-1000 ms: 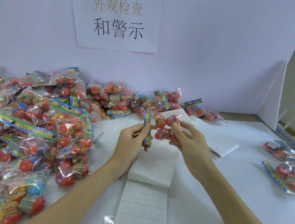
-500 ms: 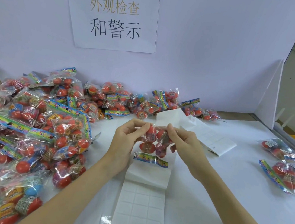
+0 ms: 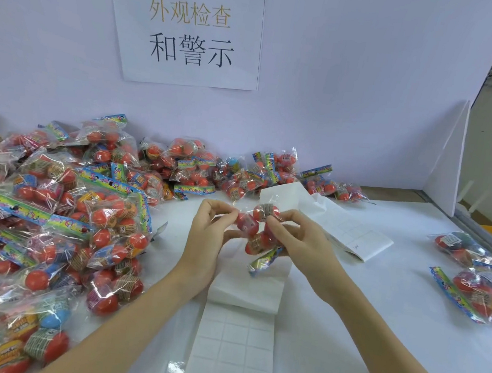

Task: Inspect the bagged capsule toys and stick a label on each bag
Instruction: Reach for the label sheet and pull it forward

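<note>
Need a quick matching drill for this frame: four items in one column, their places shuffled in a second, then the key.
Items
1. held bag of capsule toys
2. label sheet strip
3. big pile of bagged toys
4. paper sign with Chinese text

Places
A. on the back wall
B. flat on the table, under the forearms
C. heaped on the table's left side
D. between the left hand and right hand, raised above the table

Pairs: 1-D, 2-B, 3-C, 4-A
</note>
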Motion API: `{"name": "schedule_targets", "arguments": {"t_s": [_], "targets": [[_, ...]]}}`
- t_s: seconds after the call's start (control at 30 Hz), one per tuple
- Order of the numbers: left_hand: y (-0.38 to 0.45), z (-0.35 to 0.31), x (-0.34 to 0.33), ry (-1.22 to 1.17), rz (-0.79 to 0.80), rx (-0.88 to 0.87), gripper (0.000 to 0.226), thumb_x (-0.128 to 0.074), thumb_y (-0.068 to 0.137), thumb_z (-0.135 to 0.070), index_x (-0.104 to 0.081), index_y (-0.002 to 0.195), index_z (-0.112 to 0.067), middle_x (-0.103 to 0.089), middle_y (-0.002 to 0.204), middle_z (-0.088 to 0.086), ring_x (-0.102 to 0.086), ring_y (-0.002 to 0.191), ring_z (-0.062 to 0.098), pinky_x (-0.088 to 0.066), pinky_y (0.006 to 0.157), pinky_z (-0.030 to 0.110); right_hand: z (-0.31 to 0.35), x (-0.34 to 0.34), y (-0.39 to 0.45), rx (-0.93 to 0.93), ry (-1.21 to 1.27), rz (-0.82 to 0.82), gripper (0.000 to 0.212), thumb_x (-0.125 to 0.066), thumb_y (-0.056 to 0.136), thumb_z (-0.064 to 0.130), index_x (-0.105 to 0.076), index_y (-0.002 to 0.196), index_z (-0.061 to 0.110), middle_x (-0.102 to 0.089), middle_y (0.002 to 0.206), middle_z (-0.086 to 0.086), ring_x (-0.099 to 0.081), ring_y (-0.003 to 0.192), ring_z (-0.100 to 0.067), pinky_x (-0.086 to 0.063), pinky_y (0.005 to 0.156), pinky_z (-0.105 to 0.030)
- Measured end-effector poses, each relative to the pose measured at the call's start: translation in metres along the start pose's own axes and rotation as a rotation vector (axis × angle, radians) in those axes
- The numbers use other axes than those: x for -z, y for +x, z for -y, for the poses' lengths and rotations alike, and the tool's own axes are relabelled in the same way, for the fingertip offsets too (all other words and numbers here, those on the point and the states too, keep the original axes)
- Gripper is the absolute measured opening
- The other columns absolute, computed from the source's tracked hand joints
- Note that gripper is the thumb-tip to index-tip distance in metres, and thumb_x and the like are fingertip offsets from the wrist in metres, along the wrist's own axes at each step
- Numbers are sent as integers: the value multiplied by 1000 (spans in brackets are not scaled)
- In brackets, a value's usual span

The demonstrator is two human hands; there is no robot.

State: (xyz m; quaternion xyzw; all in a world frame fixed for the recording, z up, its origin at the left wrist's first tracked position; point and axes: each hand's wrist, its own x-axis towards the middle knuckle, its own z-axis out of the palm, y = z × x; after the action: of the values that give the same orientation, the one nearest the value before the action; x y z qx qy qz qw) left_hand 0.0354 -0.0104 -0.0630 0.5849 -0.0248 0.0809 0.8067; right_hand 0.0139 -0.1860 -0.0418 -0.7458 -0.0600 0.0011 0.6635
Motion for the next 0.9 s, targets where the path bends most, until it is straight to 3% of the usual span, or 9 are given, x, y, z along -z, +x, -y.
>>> {"name": "schedule_targets", "arguments": {"t_s": [0.1, 0.17, 0.27, 0.33, 0.43, 0.6, 0.7, 0.83, 0.9], "targets": [[-2, -2, -1, 117, 106, -7, 17, -66, 99, -19, -67, 114, -10, -70, 101, 8, -70, 82, 12, -57, 71, 25, 1, 4, -2, 52, -97, 6, 5, -74, 94, 40, -76, 93, 36, -78, 87, -6, -74, 82, -12, -56, 66, -21], [-4, -2, -2, 185, 145, -12, 18, -68, 100, -27, -75, 107, -11, -75, 97, 13, -69, 84, 21, -58, 70, 33, 1, 5, -3, 69, -134, 35, 7, -76, 91, 45, -79, 94, 40, -79, 86, 0, -74, 82, -6, -55, 64, -17], [-3, -3, 0, 137, 44, 33, 18, -71, 98, -25, -76, 96, -9, -74, 89, 13, -66, 78, 24, -55, 61, 33, 1, 4, -2, 47, -104, -10, 18, -69, 97, 45, -81, 100, 32, -80, 87, 6, -76, 82, -11, -59, 71, -22], [-1, -6, 3, 74, 10, 73, 15, -71, 98, -23, -77, 92, -11, -74, 88, 10, -67, 77, 21, -56, 63, 32, 2, 5, -1, 61, -82, -58, 21, -65, 101, 36, -83, 93, 29, -81, 88, 4, -75, 79, -15, -60, 71, -25], [-2, -9, 2, -11, 37, 101, 17, -69, 99, -18, -77, 83, -16, -74, 84, 5, -68, 72, 15, -55, 60, 27, 3, 6, -2, 92, -38, -105, 33, -64, 103, 27, -83, 78, 37, -81, 85, 4, -72, 73, -9, -58, 66, -19], [-4, -13, -6, -128, 32, 133, 13, -68, 99, -18, -74, 88, -16, -73, 85, 3, -68, 72, 13, -55, 56, 25, 4, 5, 1, 47, 52, -126, 29, -61, 105, 27, -83, 87, 25, -81, 87, 0, -72, 76, -8, -57, 68, -17], [-4, -11, -5, -91, 14, 94, 13, -69, 98, -21, -77, 89, -18, -74, 90, 5, -68, 80, 17, -57, 67, 29, 4, 6, 1, 46, 48, -114, 28, -60, 105, 29, -83, 90, 24, -81, 88, 1, -73, 76, -7, -56, 67, -17], [-4, -8, 0, 126, -116, -124, 8, -74, 94, -30, -81, 93, -25, -74, 107, 6, -69, 94, 19, -59, 83, 34, -2, 8, 3, 116, -54, -231, 15, -72, 97, 32, -74, 105, 19, -79, 87, 3, -74, 79, -14, -60, 67, -26], [-6, -10, 0, 182, -112, -223, 9, -76, 87, -39, -82, 91, -34, -64, 117, 1, -64, 96, 10, -56, 88, 30, -4, 10, 4, 101, -206, -335, 28, -75, 93, 43, -68, 87, 17, -70, 74, 7, -65, 66, -13, -55, 64, -30]]}}
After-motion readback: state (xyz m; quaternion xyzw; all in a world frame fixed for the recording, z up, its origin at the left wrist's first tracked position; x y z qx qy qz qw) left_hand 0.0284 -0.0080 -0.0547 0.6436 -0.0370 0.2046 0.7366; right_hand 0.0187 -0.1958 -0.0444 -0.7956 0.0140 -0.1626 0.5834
